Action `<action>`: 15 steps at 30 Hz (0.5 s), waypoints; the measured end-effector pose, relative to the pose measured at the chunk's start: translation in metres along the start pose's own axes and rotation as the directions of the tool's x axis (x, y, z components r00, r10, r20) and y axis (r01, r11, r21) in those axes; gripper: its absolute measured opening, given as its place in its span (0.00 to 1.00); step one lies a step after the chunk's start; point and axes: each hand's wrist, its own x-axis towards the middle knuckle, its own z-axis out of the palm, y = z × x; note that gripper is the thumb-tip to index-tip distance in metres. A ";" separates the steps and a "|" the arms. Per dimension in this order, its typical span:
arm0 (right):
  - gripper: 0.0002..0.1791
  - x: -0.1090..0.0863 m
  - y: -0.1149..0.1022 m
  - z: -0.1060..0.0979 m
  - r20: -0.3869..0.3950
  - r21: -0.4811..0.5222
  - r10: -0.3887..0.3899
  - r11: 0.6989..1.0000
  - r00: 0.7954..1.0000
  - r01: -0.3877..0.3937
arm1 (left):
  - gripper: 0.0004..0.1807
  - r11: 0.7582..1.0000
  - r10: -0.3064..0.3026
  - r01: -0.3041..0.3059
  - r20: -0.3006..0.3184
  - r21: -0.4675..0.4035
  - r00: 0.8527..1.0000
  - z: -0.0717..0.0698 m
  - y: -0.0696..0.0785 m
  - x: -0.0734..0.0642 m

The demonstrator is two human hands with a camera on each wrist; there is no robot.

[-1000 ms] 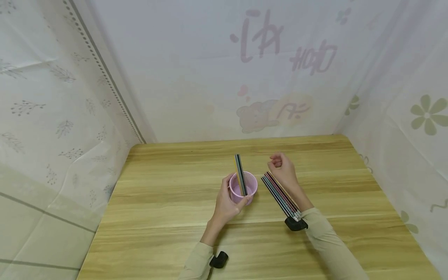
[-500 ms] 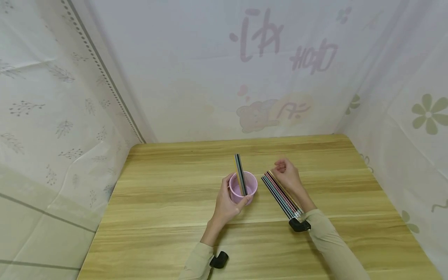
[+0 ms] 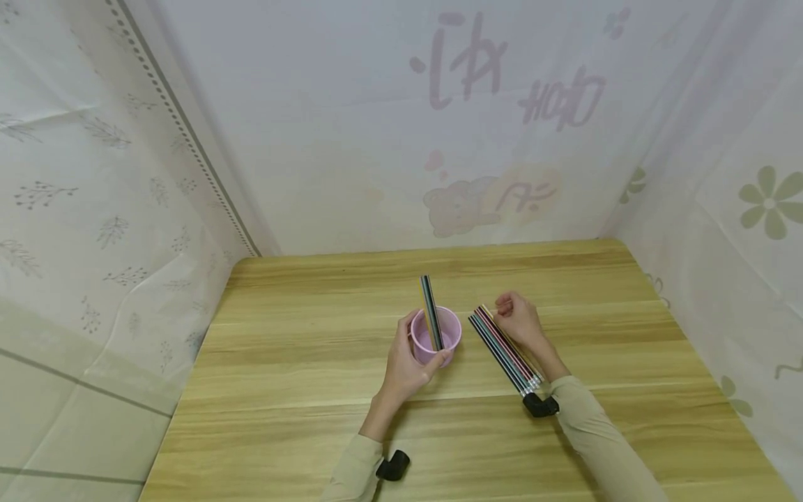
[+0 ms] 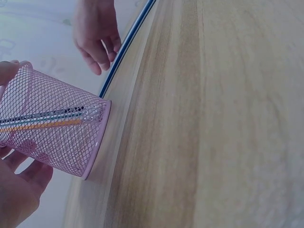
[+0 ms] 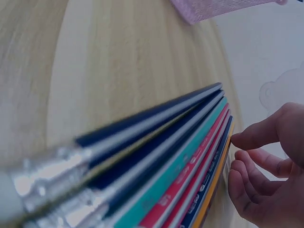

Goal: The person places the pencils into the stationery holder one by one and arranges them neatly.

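In the head view my left hand (image 3: 404,366) grips a pink mesh pencil cup (image 3: 451,329) around its side, thumb near the rim. Several pencils (image 3: 429,303) lean inside the cup, yellow, black and teal among them. To the right of the cup a row of pencils (image 3: 503,348) lies side by side on the table, dark, teal, red and yellow. My right hand (image 3: 521,322) is at the far end of that row. In the right wrist view its thumb tip is right at the edge of the outermost yellow pencil (image 5: 214,179), with the other fingers loosely curled beside it.
The wooden table (image 3: 301,362) ends at a pale printed curtain (image 3: 351,174) behind. More patterned curtains hang at the left and right. A black wrist device (image 3: 393,466) sits by the left sleeve, another device (image 3: 539,404) by the right, close to the pencils' eraser ends.
My right hand has moved slightly right and toward me, down beside the pencil row. The left hand and the cup have stayed in place.
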 end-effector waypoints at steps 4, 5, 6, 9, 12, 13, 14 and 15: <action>0.13 0.000 0.000 0.000 0.008 -0.068 -0.017 0.998 1.000 0.018 | 0.50 1.000 -0.005 0.005 0.005 0.002 1.000 0.000 -0.001 0.000; 0.13 0.001 -0.001 0.000 0.011 -0.086 -0.024 0.996 1.000 0.025 | 0.50 1.000 -0.006 0.006 0.006 0.000 1.000 0.000 -0.001 0.000; 0.13 0.001 -0.001 0.001 0.015 -0.105 -0.031 0.994 0.999 0.032 | 0.50 1.000 -0.008 0.008 0.006 -0.003 1.000 0.000 -0.002 0.000; 0.13 0.001 -0.004 0.001 0.039 -0.148 -0.036 0.988 0.999 0.041 | 0.50 1.000 -0.015 0.015 0.009 -0.009 1.000 0.001 -0.002 0.001; 0.14 0.001 -0.007 0.003 0.062 -0.198 -0.038 0.979 0.997 0.050 | 0.50 1.000 -0.027 0.027 0.013 -0.010 1.000 0.001 -0.003 0.000; 0.15 0.001 -0.008 0.003 0.068 -0.216 -0.033 0.975 0.997 0.047 | 0.50 1.000 -0.028 0.028 0.013 -0.008 1.000 0.001 -0.003 0.000; 0.16 0.002 -0.008 0.003 0.072 -0.234 -0.029 0.971 0.997 0.045 | 0.50 1.000 -0.027 0.027 0.013 -0.010 1.000 0.001 -0.003 0.000; 0.17 0.001 -0.009 0.004 0.076 -0.253 -0.024 0.967 0.997 0.042 | 0.50 1.000 -0.028 0.028 0.014 -0.008 1.000 0.001 -0.003 0.000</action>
